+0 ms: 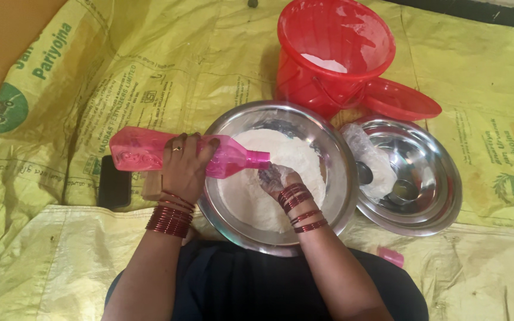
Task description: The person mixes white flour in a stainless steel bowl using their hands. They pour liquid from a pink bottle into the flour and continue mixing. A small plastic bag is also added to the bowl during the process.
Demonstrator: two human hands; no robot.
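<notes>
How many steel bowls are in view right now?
2. One steel bowl of flour sits in front of the person, under both hands; a second steel bowl sits beside it, below the red bucket. None looks hidden.

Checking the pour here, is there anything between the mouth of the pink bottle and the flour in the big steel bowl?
Nothing visible blocks it. The pink bottle, held tilted by the left hand, has its mouth over the flour in the big steel bowl. The right hand sits cupped in the flour just below the mouth.
</notes>
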